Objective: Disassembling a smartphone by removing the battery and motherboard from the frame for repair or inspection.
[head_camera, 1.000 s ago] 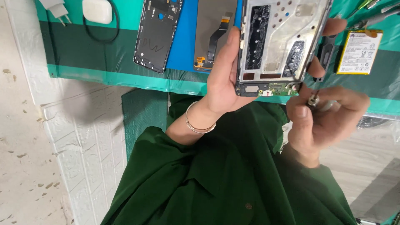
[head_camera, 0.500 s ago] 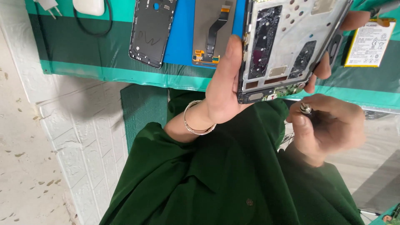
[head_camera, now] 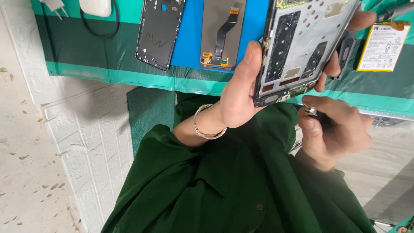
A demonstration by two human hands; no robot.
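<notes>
At the upper left of the frame, a black back cover (head_camera: 159, 32) and a screen panel (head_camera: 222, 34) are lying near the bench edge (head_camera: 129, 75). At upper centre, our left hand (head_camera: 241, 92) is gripping the opened phone frame (head_camera: 302, 47) by its sides, lifted clear of the bench. Just below it, our right hand (head_camera: 336, 129) is closing around a small screwdriver (head_camera: 311, 111). A battery (head_camera: 383, 46) is lying at the upper right.

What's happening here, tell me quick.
A person in a green top is working on an opened phone. The left hand holds the phone frame up, inner side facing the camera. The right hand grips a small metal-tipped tool just below the frame's lower edge. A back cover, a screen panel and a battery lie on the bench.
</notes>
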